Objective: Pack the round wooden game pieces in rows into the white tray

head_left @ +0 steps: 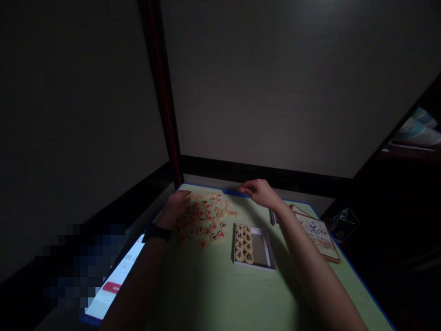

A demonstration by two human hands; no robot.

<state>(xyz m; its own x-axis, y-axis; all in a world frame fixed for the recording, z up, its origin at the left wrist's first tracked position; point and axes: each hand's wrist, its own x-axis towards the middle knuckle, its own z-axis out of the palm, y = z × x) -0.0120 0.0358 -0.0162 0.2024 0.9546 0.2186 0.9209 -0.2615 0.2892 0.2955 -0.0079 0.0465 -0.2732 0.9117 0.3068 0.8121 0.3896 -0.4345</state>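
Many round wooden Chinese chess pieces [208, 218] lie scattered on the green tabletop, some with red or dark characters facing up, some blank. My left hand [177, 205], with a dark band on its wrist, reaches over the left side of this spread, its fingers stretched forward and partly hidden. Beyond the box, my right hand [261, 192] hovers near the far table edge. Its fingers are pressed together, and whatever may be between them is too small to make out. An open shallow box [271, 257] holds two columns of dark-lettered pieces [244, 244] along its left side.
A bright phone or tablet screen [115, 280] stands at the left table edge. Right of my right forearm lies a flat illustrated box or lid [319, 234]. Walls rise behind and left of the table [213, 294]. Off the right edge sits a dark, shiny container [344, 224].
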